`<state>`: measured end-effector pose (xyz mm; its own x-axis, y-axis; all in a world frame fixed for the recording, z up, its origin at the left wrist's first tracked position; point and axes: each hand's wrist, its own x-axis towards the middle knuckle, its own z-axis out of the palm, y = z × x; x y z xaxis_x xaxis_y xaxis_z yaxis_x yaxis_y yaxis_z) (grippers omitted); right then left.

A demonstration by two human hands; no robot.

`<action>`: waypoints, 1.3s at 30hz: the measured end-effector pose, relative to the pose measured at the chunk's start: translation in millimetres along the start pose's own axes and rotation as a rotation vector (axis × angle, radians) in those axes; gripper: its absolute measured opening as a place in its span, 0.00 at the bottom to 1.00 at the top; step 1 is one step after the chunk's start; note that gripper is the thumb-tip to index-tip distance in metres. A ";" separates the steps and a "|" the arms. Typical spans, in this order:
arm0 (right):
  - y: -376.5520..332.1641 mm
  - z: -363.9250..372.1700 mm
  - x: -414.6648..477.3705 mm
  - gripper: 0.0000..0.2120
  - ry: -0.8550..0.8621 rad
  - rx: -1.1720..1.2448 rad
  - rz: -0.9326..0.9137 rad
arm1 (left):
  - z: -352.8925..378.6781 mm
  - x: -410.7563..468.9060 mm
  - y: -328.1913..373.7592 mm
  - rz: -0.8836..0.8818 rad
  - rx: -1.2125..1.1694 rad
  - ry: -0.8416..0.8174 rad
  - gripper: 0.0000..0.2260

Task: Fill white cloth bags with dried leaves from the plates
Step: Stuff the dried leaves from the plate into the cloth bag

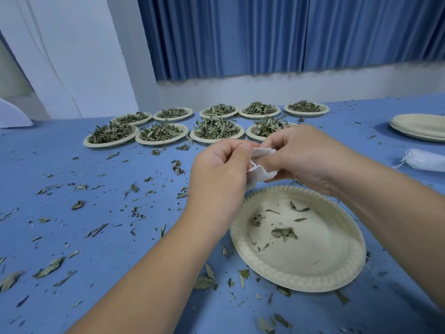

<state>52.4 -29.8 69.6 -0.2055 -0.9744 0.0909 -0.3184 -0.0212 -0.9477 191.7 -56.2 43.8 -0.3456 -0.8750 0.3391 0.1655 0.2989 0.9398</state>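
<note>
— Two hands on it?
— Yes. The left hand and the right hand both pinch the small crumpled white cloth bag. It hangs between them, above the far rim of the pale round paper plate.
— How does it look?
— Limp and wrinkled, with its mouth hidden among the fingers.
— And the leaves?
— A few dried green leaf scraps lie on that plate. Heaped leaf plates stand well beyond on the blue table.
</note>
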 end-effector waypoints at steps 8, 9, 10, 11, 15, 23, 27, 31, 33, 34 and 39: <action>-4.8 28.4 19.3 0.11 0.159 -0.334 0.018 | -3.9 3.2 -1.3 -0.015 0.017 0.010 0.11; -7.7 32.6 21.5 0.11 0.141 -0.434 0.027 | -4.7 3.3 -1.7 -0.012 0.031 0.011 0.11; -10.4 36.3 23.0 0.11 0.120 -0.518 0.033 | -5.8 3.5 -1.6 -0.008 0.045 0.012 0.12; -12.0 39.2 24.5 0.10 0.110 -0.558 0.033 | -6.7 4.0 -0.6 -0.002 0.052 0.011 0.12; -10.6 35.0 19.0 0.07 0.140 -0.466 -0.024 | -10.8 5.6 3.4 0.028 0.062 0.002 0.11; 7.9 -21.3 -31.7 0.14 0.157 -0.640 -0.017 | -12.9 10.3 -3.5 0.071 0.208 0.105 0.11; 16.1 -16.4 -52.0 0.25 -0.065 -1.076 0.121 | -8.7 10.4 -7.0 0.062 0.217 0.081 0.11; 21.8 1.3 -59.5 0.29 -0.174 -1.180 0.149 | -9.2 10.9 -8.5 0.053 0.192 0.072 0.12; 25.9 6.3 -59.1 0.28 -0.169 -1.186 0.172 | -10.1 11.3 -8.7 0.050 0.189 0.071 0.12; 27.8 7.7 -58.8 0.26 -0.159 -1.185 0.174 | -10.3 11.3 -8.8 0.050 0.192 0.071 0.12; 34.9 13.8 -57.1 0.15 -0.123 -1.095 0.051 | -8.3 10.7 -10.5 0.048 0.187 0.072 0.12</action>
<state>65.8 22.0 27.2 -0.1677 -0.9854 -0.0297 -0.9723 0.1703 -0.1598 194.0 -71.9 37.2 -0.2732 -0.8810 0.3862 0.0037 0.4005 0.9163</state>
